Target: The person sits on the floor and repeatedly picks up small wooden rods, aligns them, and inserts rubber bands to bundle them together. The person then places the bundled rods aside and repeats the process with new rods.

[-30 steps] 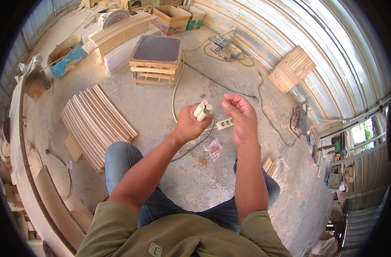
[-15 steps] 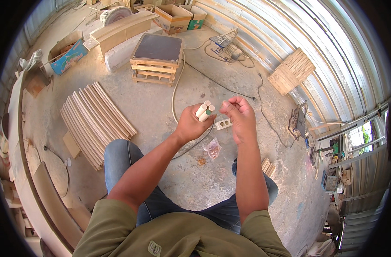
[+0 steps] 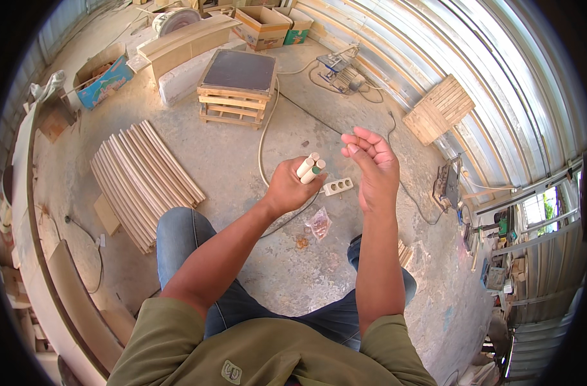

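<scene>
My left hand (image 3: 288, 186) is wrapped round a small bundle of pale wooden dowels (image 3: 310, 168), held with their ends pointing up and away from me. One dowel end is green. To the right, my right hand (image 3: 374, 168) is raised apart from the bundle, its fingers curled and the thumb near the index fingertip. Whatever lies between those fingertips, if anything, is too small to make out. On the floor below the hands lies a clear plastic bag (image 3: 319, 223) with small reddish contents. A white power strip (image 3: 338, 186) rests just beyond it.
Long wooden rods (image 3: 145, 183) lie side by side on the floor at left. A slatted wooden crate with a dark top (image 3: 237, 72) stands ahead. Cables cross the floor to a power tool (image 3: 346, 76). More short dowels (image 3: 405, 253) lie by my right leg.
My right hand has moved up and to the right, away from the dowels, and its fingers have spread a little. My left hand keeps its hold, nearly in place.
</scene>
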### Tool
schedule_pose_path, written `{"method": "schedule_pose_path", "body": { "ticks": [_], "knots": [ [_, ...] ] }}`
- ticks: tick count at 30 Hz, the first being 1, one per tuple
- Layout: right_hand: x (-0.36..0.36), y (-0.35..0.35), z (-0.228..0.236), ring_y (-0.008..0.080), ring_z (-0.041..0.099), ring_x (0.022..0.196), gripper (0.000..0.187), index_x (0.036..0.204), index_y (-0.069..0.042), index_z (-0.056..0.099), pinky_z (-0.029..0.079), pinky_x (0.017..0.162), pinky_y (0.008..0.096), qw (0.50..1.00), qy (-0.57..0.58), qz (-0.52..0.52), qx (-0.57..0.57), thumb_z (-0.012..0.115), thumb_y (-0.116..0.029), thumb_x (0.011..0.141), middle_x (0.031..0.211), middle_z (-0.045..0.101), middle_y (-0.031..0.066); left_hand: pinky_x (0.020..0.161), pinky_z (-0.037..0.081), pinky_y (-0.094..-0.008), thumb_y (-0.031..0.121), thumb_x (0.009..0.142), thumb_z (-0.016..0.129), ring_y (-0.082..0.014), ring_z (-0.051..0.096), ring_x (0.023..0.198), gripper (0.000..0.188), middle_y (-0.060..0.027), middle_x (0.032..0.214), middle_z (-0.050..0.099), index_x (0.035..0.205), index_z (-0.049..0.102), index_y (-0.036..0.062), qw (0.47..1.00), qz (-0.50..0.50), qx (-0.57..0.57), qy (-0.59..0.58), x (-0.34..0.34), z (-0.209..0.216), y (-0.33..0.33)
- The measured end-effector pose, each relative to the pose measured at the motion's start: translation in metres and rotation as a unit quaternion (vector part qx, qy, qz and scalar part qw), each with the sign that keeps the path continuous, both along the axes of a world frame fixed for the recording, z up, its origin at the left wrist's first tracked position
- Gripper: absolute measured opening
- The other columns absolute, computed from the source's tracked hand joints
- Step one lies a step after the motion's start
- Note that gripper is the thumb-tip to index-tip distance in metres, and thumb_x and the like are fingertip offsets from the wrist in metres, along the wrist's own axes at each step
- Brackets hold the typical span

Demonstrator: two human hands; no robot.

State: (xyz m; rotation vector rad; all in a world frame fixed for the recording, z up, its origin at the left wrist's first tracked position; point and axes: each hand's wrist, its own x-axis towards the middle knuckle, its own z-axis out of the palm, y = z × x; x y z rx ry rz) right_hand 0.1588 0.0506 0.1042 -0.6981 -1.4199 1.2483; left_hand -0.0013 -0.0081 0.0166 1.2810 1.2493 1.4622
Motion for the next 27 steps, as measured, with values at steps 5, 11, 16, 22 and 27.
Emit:
{"method": "schedule_pose_path", "body": {
  "ticks": [5,11,16,22,27],
  "knots": [
    [0.006,-0.004,0.008,0.0144,0.074,0.09,0.039,0.136,-0.002,0.064,0.056,0.079,0.0253,0.996,-0.086,0.016,-0.031,0.072,0.0,0.098,0.128,0.076,0.0176,0.072,0.053,-0.0346,0.017,0.091,0.079,-0.0137,0.062,0.075,0.017,-0.0058,0.08,0.07,0.094,0.069,0.0037,1.0,-0.002,-0.003,-0.002,-0.001,0.002,-0.002],
    [-0.004,-0.01,0.028,0.0127,0.074,0.083,0.039,0.127,-0.004,0.065,0.056,0.069,0.0255,0.961,-0.256,0.083,0.07,0.082,-0.016,0.094,0.131,0.076,0.0154,0.072,0.053,-0.0337,0.015,0.091,0.078,-0.013,0.062,0.076,0.015,-0.0049,0.081,0.071,0.094,0.069,0.0045,0.999,-0.01,0.021,-0.022,-0.001,-0.004,0.001],
    [-0.023,-0.024,0.039,0.0182,0.076,0.082,0.053,0.116,-0.006,0.067,0.058,0.071,0.0318,0.821,-0.511,0.059,0.249,0.094,-0.031,0.078,0.114,0.08,0.0114,0.074,0.055,-0.0308,0.011,0.091,0.078,-0.0072,0.064,0.085,0.011,0.0014,0.091,0.073,0.095,0.069,0.0068,0.997,-0.037,0.063,-0.035,-0.003,-0.011,0.004],
    [-0.032,-0.027,0.036,0.0219,0.074,0.076,0.052,0.113,-0.01,0.07,0.056,0.067,0.0361,0.797,-0.545,0.026,0.259,0.094,-0.036,0.075,0.095,0.078,0.0089,0.081,0.056,-0.0312,0.009,0.091,0.078,-0.0078,0.065,0.089,0.014,0.0014,0.097,0.074,0.102,0.071,0.0081,0.993,-0.044,0.098,-0.044,-0.004,-0.013,0.006],
    [-0.015,-0.039,0.015,0.0313,0.073,0.076,0.034,0.1,-0.009,0.068,0.055,0.068,0.0435,0.848,-0.491,-0.019,0.198,0.085,-0.035,0.086,0.09,0.076,0.0081,0.077,0.055,-0.0348,0.012,0.089,0.078,-0.0164,0.067,0.08,0.013,-0.0065,0.088,0.074,0.097,0.07,0.0064,0.995,-0.004,0.097,-0.025,-0.004,-0.013,0.013]
  ]
}}
